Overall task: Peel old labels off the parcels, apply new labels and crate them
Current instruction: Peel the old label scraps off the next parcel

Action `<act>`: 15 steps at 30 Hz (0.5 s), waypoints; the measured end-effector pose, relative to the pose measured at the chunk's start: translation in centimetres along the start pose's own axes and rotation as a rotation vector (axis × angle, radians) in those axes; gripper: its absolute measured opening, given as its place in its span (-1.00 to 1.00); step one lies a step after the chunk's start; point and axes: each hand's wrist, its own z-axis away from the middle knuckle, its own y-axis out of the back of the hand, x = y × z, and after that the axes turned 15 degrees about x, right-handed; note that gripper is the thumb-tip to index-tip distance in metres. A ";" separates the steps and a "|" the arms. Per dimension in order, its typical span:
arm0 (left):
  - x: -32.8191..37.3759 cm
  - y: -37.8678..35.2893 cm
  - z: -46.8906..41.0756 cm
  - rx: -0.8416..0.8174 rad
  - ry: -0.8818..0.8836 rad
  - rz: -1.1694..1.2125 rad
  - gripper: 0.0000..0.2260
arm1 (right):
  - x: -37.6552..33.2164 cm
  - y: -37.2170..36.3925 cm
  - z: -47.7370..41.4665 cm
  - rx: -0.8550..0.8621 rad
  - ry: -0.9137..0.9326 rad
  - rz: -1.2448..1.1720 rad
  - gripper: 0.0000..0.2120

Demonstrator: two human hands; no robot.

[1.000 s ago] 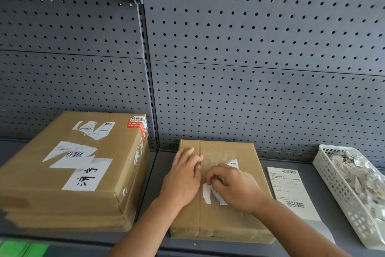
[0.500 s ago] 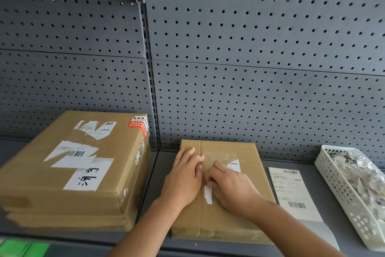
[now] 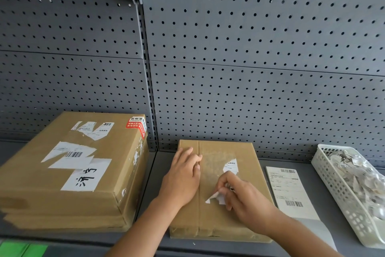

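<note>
Small parcel (image 3: 218, 222): flat brown carton, lying near the middle of the grey shelf (image 3: 159, 166), far edge close to the pegboard back panel (image 3: 250, 48)

Left hand (image 3: 183, 179): palm down on the left half of the parcel top, fingers straight and together, pressing on it, gripping nothing

Right hand (image 3: 242, 197): over the right half of the same top, thumb and fingers curled, pinching a torn white label scrap (image 3: 214, 198); the scrap's free corner is lifted off the cardboard and points left

Label remnant (image 3: 230, 166): small, white, some print on it, stuck to the top just beyond the right hand

Dull patch of residue on the cardboard around remnant and scrap

Large parcel (image 3: 68, 173): taller carton at the left, apart from the small one; several ragged white labels on top, one with a barcode, one with handwritten black characters; red sticker (image 3: 136, 124) at its far right corner

New label sheet (image 3: 289, 190): printed, barcodes at both ends, flat on the shelf just right of the small parcel

White basket (image 3: 343, 204): perforated plastic, far right, holding a heap of paper scraps (image 3: 358, 171)

Something green (image 3: 20, 249) at the near left edge, unidentifiable
</note>
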 end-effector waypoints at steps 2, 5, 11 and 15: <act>-0.1 -0.1 0.0 0.002 -0.002 -0.001 -0.69 | -0.2 0.5 0.4 0.017 -0.040 -0.077 -0.87; -0.3 -0.3 0.0 0.000 0.000 -0.009 -0.69 | 0.3 1.1 0.9 0.059 -0.101 -0.198 -0.89; -0.1 -0.2 -0.1 -0.007 -0.004 -0.017 -0.68 | 0.8 1.5 1.4 0.233 -0.199 -0.369 -0.80; -0.3 -0.2 0.0 -0.012 -0.001 -0.019 -0.68 | 1.3 2.5 0.7 0.246 -0.191 -0.246 -0.82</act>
